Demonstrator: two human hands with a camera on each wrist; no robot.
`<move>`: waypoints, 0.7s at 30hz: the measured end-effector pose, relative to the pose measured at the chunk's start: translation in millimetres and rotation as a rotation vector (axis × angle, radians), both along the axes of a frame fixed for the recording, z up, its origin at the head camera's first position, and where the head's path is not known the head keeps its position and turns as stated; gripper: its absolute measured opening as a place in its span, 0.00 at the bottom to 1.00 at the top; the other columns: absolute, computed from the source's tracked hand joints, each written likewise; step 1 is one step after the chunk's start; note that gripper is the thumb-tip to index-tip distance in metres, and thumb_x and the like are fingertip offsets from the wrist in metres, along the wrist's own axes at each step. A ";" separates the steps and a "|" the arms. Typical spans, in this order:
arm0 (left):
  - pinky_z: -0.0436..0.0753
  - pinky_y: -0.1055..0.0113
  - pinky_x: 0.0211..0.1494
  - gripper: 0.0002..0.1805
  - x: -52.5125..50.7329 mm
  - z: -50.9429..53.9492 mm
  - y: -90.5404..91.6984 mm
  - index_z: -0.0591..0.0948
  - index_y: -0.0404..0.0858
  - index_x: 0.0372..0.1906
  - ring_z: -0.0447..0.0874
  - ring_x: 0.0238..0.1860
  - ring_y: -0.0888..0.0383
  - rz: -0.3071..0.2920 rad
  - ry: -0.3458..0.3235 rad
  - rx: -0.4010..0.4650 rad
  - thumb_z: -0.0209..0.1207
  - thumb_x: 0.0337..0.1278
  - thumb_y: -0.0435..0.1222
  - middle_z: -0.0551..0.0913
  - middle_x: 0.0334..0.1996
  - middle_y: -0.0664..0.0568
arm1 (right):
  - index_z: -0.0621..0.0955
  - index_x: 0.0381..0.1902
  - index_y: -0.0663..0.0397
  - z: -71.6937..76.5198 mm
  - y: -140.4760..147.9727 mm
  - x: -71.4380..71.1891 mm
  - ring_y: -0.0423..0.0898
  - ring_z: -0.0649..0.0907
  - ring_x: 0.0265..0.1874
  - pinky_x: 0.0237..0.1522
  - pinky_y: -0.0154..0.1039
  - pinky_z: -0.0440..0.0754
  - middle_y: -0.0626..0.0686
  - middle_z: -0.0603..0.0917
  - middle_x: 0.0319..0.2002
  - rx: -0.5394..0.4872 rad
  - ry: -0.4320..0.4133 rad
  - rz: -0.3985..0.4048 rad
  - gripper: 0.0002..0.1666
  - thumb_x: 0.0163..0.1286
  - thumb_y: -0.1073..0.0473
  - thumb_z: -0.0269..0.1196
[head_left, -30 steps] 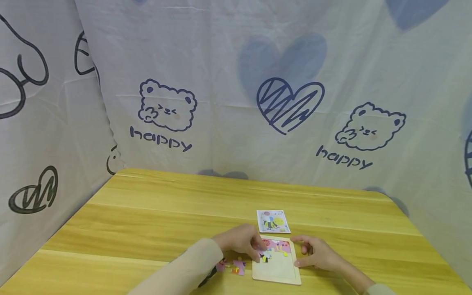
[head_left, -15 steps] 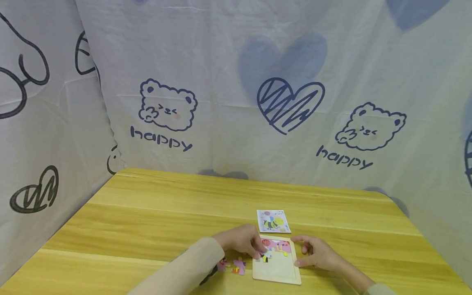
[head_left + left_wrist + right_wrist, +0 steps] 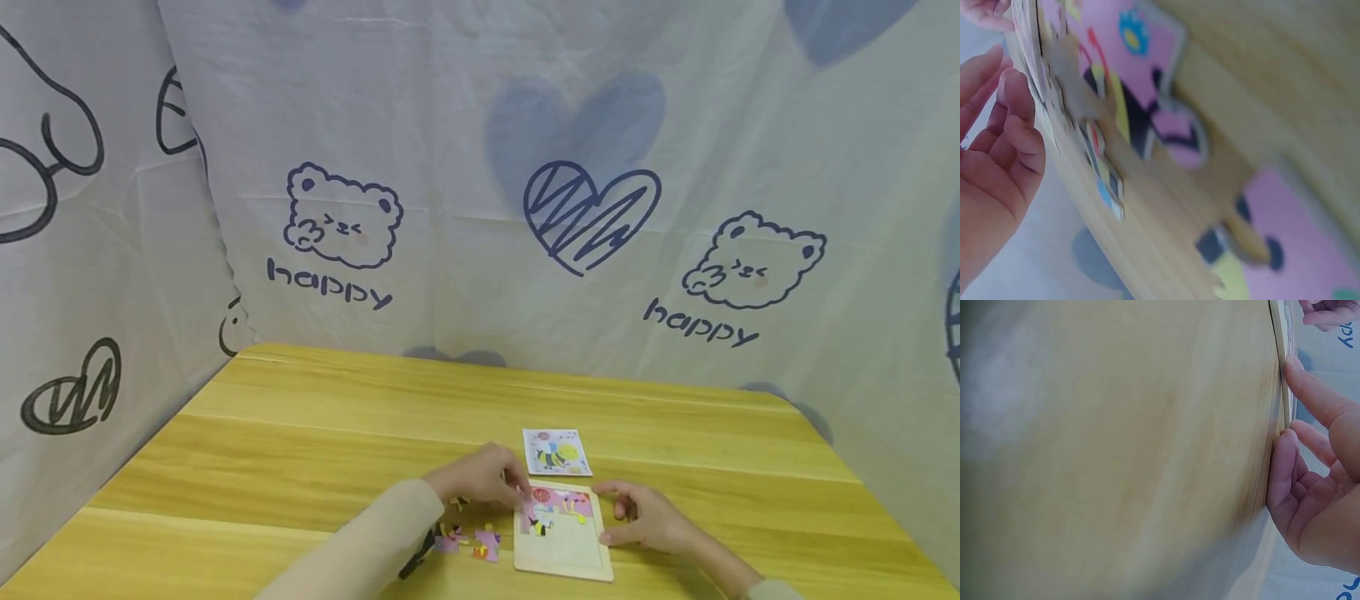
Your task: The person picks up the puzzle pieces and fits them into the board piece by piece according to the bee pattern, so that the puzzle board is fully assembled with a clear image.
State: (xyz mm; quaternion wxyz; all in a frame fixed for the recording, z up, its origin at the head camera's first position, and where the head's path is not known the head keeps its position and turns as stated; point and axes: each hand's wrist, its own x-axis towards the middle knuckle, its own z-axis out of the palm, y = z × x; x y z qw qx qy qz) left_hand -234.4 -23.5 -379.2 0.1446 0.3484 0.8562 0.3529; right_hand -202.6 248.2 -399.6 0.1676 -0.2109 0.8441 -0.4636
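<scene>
Bracing puzzle board (image 3: pixel 566 552), lower right of view.
Right hand (image 3: pixel 643 518): fingers spread. Left hand (image 3: pixel 486 477): fingers loosely bent, apparently empty; bumping could unseat placed pieces (image 3: pixel 557 500).

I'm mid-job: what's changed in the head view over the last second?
The left grip has drawn back leftward and slightly away from the person, off the bee piece, uncovering a pink patch beside it; whether it had been pinching anything is unclear. A loose piece its sleeve hid now shows. Unchanged: the right grip at the right edge of the puzzle board, and the picture card.
</scene>
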 end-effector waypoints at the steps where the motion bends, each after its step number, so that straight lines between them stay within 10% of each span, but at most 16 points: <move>1: 0.70 0.77 0.19 0.03 -0.7 0.2 -2.1 0.84 0.34 0.29 0.68 0.16 0.68 0.009 0.008 0.008 0.62 0.45 0.27 0.74 0.17 0.59 | 0.68 0.53 0.73 0.1 0.0 0.1 0.35 0.63 0.14 0.14 0.25 0.63 0.50 0.67 0.25 -0.002 -0.003 -0.002 0.38 0.49 0.58 0.70; 21: 0.73 0.72 0.23 0.06 -12.9 -2.7 -56.6 0.82 0.31 0.32 0.71 0.21 0.64 0.106 0.059 0.091 0.62 0.45 0.28 0.76 0.21 0.57 | 0.68 0.53 0.73 1.8 -1.3 1.0 0.36 0.62 0.14 0.13 0.26 0.62 0.50 0.67 0.25 -0.010 -0.028 -0.013 0.39 0.48 0.58 0.70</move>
